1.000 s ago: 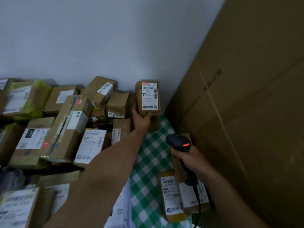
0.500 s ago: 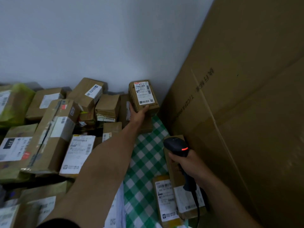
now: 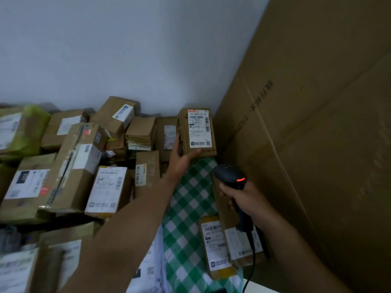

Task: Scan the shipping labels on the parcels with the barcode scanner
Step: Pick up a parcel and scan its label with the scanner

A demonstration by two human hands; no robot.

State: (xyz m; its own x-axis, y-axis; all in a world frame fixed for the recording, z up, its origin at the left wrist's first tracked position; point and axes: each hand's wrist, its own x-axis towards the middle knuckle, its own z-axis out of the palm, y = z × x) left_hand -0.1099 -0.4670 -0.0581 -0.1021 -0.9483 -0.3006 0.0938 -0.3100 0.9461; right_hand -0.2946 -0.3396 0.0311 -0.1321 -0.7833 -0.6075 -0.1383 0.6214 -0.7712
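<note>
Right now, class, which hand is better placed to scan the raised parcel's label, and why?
The right hand: it grips the barcode scanner, its red light on, just below the small parcel. The left hand holds that parcel up, label showing.

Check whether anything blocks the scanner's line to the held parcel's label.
Nothing visible does: open air lies between the scanner and the label, and the left hand grips the parcel below and beside it.

Green-and-white checked cloth (image 3: 186, 218), cardboard parcels (image 3: 72, 166) heaped at its left, two labelled parcels (image 3: 213, 244) lying near its right edge
</note>
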